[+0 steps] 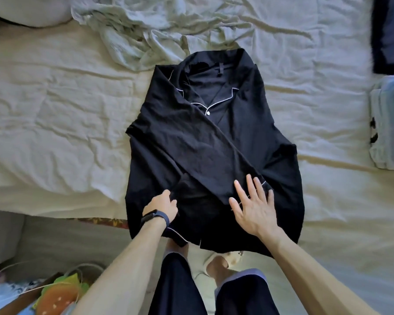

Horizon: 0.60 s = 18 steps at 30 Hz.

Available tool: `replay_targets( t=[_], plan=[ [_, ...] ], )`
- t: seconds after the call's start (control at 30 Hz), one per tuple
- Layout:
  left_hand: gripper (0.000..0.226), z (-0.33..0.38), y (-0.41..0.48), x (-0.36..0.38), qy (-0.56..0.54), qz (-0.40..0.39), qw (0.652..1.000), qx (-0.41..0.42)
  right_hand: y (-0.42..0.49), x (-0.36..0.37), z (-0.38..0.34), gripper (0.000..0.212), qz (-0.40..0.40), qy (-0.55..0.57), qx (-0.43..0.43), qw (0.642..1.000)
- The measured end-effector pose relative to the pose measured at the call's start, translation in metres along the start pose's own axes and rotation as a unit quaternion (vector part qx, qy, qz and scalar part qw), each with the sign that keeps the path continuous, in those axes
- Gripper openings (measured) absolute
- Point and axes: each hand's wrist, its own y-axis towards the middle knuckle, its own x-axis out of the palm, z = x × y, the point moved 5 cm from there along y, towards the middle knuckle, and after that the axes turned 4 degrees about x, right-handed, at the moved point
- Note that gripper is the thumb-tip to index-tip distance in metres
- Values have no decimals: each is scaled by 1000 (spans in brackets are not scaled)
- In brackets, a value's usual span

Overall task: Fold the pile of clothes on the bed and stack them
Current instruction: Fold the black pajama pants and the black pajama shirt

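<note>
Head view | we have the black shirt flat on the bed, collar far, hem nearest us | left hand grips its near fabric | right hand spread flat on the crossed sleeve

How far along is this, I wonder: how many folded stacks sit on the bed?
2. A dark blue stack at the far right, and a pale stack nearer along the right edge. The frame cuts both, so more may be hidden.
</note>
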Motion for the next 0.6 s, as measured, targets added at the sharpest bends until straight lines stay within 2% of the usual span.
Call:
replay_targets(
  t=[0.07,0.13,0.27,0.37,0.53,0.6],
  plan=[
    [43,7,-4,-11,25,-13,1000,2,-3,-3,5,66,-25,0,0,1000],
    [36,19,-5,-23,37,5,999,5,-6,-9,9,63,-28,7,6,1000],
    [19,52,18,-75,13,103,994,38,10,-48,5,54,80,72,-2,994],
    [28,85,61,-136,-10,181,979,94,64,-92,7,55,125,165,16,978],
    [47,114,168,-237,-32,254,958,132,203,-163,21,59,162,347,120,916],
    [49,119,207,-262,1,265,952,151,253,-181,29,55,145,419,164,881]
  ],
)
